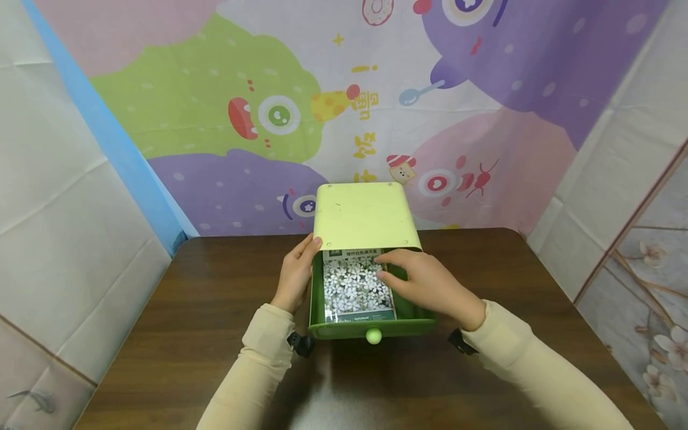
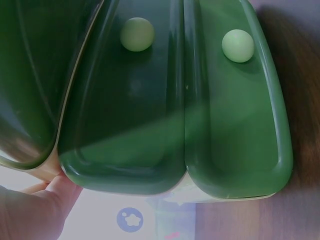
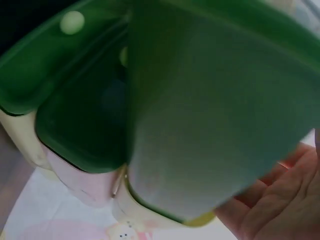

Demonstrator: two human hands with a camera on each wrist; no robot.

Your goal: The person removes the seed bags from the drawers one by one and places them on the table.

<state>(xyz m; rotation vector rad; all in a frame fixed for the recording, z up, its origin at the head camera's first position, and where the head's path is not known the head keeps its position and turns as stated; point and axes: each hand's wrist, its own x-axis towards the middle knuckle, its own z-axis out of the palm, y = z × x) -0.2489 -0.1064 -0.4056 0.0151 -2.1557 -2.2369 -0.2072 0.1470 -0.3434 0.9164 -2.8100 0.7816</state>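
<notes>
On the table stands a small pale-green drawer cabinet [image 1: 365, 212] with its top drawer [image 1: 344, 330] pulled out toward me. A flat packet [image 1: 355, 286] printed with white flowers lies face up inside that drawer. My left hand [image 1: 293, 273] rests against the cabinet's left side near the front edge; part of it is hidden. Above the drawer's right side, my right hand [image 1: 432, 285] reaches in with thumb and fingers apart, fingertips close to the packet's right edge. Contact with the packet is unclear. The right wrist view shows the right hand [image 3: 280, 200] beside the drawer's side.
Two lower drawers, a middle one [image 2: 120, 115] and a bottom one [image 2: 240, 120], are closed, each with a round pale knob. The brown table [image 1: 226, 334] extends around the cabinet. Behind stands a cartoon-printed curtain [image 1: 215, 119], with pale sheets at both sides.
</notes>
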